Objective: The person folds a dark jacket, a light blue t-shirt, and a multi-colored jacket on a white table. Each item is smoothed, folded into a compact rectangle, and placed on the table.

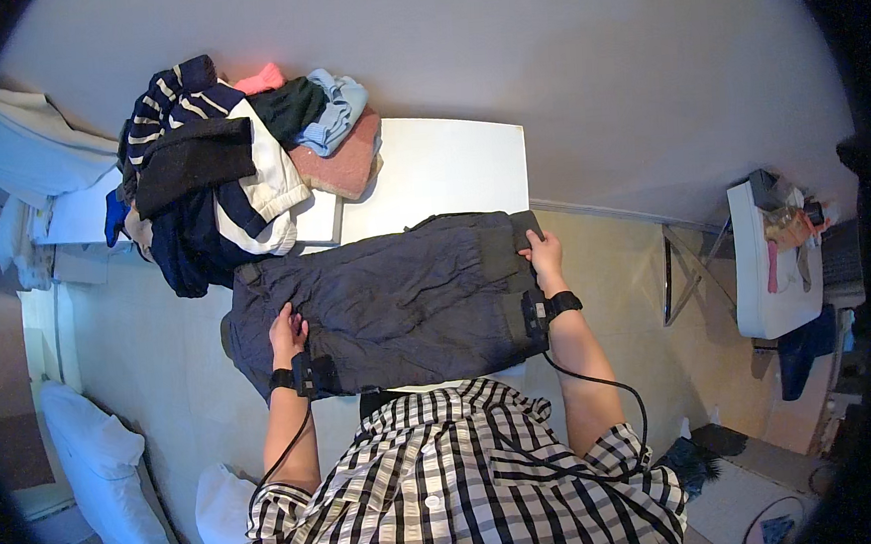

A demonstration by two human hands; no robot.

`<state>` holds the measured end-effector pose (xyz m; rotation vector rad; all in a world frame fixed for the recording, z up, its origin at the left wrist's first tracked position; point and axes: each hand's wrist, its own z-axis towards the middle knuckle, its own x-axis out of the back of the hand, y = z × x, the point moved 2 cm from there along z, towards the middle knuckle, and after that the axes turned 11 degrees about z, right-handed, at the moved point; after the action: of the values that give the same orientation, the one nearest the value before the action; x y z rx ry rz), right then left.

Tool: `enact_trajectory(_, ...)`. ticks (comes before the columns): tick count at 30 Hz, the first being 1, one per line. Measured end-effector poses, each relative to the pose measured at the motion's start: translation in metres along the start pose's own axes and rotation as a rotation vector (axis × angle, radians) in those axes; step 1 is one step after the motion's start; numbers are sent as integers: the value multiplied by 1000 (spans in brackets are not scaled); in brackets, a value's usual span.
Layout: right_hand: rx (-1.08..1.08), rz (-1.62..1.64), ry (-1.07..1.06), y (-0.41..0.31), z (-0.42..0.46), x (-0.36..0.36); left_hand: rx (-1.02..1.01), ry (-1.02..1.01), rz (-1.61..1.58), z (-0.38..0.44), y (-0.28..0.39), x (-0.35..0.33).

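A dark grey garment with ribbed edges [400, 304], perhaps a jacket, lies spread across the white table [444, 167] in front of me. My left hand [288, 333] is on the garment's left part, fingers bent against the cloth; whether it pinches the fabric is unclear. At the upper right corner, my right hand [544, 254] grips the ribbed edge between thumb and fingers. Behind the garment's left end rises a heap of clothes, with a black folded piece [193, 163], a navy and white striped knit [163, 102], a light blue knit [336, 110] and a dusty pink piece [342, 158].
A wall runs behind the table. To the far right stands a white folding-leg table [749, 268] with small items on it. White-covered furniture [108, 486] stands at the lower left, and pale cloth [46, 146] lies at the upper left. Black cables run along both my arms.
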<state>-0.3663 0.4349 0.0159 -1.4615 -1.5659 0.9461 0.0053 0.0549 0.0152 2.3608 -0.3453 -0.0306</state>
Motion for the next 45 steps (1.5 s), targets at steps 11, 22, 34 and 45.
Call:
enact_trajectory(11,122,-334,11,15,-8,23,-171,95,187,11,16,-5)
enact_trajectory(22,-216,-464,-100,14,-26,32,-897,-352,775,-109,23,-104)
enact_trajectory(34,129,-17,-242,10,-31,36,-503,-1000,1048,-116,-37,-203)
enact_trajectory(45,-256,-159,-901,-109,-129,-39,-397,-1018,887,-92,-44,-200)
